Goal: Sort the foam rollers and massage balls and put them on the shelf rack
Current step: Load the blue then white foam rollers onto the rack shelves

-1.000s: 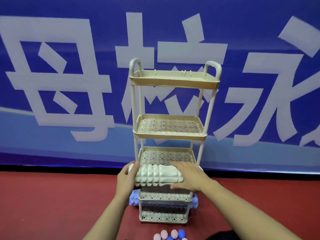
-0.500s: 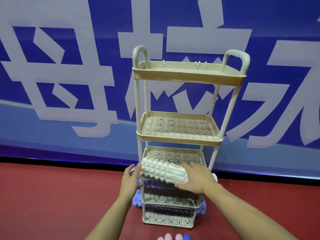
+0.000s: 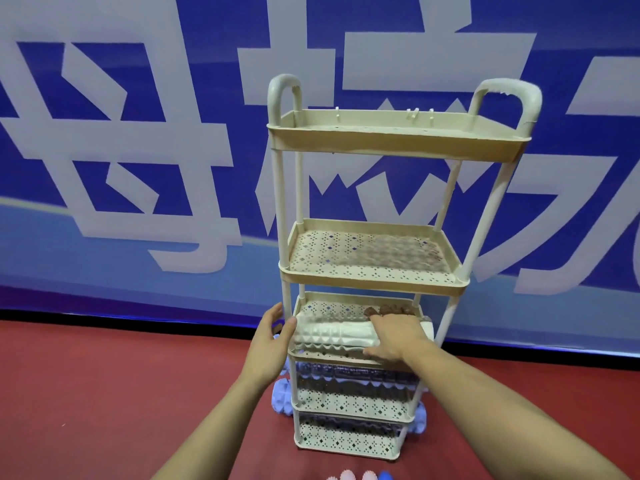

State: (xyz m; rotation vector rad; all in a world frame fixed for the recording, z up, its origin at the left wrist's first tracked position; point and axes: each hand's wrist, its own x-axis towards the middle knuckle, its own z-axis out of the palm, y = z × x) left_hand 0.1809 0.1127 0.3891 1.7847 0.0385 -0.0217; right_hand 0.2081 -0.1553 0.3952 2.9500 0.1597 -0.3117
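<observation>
1. The white foam roller (image 3: 334, 333) lies lengthwise on the third tier of the beige shelf rack (image 3: 372, 277), counting from the top, its ends reaching both side posts.
2. The right hand (image 3: 394, 336) rests on top of the roller's right part, fingers curved over it and thumb at its front.
3. The left hand (image 3: 272, 344) has relaxed, nearly straight fingers; its fingertips touch the roller's left end beside the post.
4. A blue foam roller (image 3: 282, 398) lies on the tier below, sticking out at both sides.
5. Small massage balls (image 3: 360, 475), pink and blue, sit on the red floor (image 3: 104, 393) in front.
6. A blue banner (image 3: 138, 133) hangs behind.
</observation>
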